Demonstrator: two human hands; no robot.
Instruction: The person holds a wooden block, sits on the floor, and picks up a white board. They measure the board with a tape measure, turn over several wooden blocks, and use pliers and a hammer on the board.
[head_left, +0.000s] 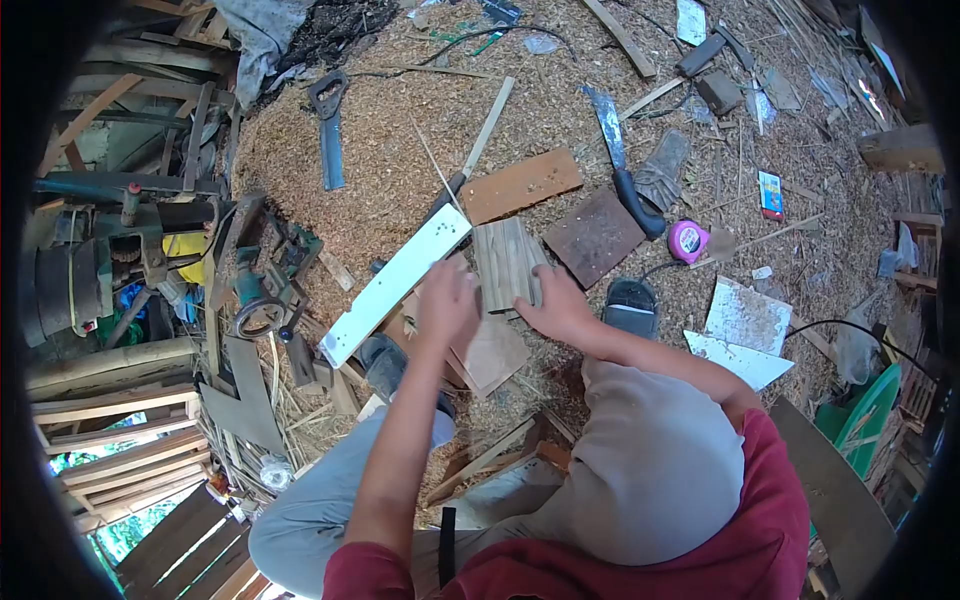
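A small light wooden board point(507, 255) with visible grain lies in front of me between my hands. My right hand point(560, 308) is closed on its near right corner, thumb along the near edge. My left hand point(447, 302) is curled just left of the board, beside a long white board point(400, 285); what its fingers hold, if anything, is hidden. A reddish-brown plank point(523, 186) lies beyond the light board, and a dark brown square board point(594, 236) is to its right. Under my hands there is a flat brown piece point(492, 352).
Sawdust covers the ground. A handsaw point(331, 140) lies at the far left, a black-handled blade point(612, 140) at the far right. A pink tape measure point(688, 241), a hammer point(703, 54) and white board scraps point(745, 318) are on the right. Machinery with a handwheel point(260, 316) stands left.
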